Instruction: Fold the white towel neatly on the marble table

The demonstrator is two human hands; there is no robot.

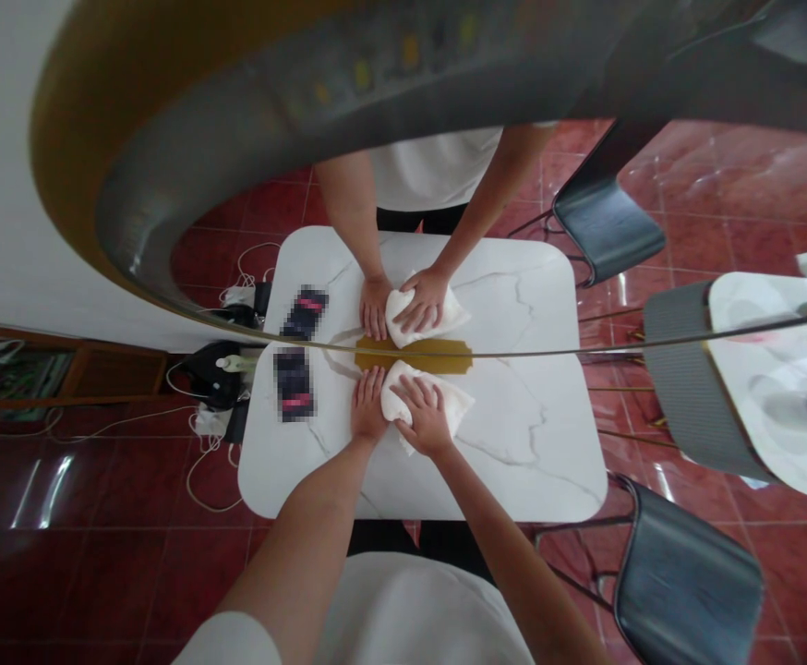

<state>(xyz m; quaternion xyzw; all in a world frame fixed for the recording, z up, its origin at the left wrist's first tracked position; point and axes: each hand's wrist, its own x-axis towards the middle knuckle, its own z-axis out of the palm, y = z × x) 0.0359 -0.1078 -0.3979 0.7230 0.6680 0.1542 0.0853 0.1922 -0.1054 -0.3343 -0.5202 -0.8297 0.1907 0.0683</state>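
Observation:
My right hand (423, 414) presses down on a bunched white cloth (457, 406), its fingers curved over the folds and its thumb at the near side. The cloth lies on the white marble-patterned table (514, 480), close to the mirror. Just left of the cloth, my left hand (368, 406) rests flat on the tabletop, fingers stretched forward and nothing in it. A gold-coloured plate (438, 362) with notched corners lies beyond both hands, along the mirror's lower edge. Whatever is under the cloth is hidden.
A large mirror (459, 199) with a thick rounded frame reflects arms and table. A blurred dark phone-like item (295, 386) lies on the table's left. Cables (202, 494) hang beside it. A black chair (687, 573) stands right, and another white table (777, 397) lies farther right.

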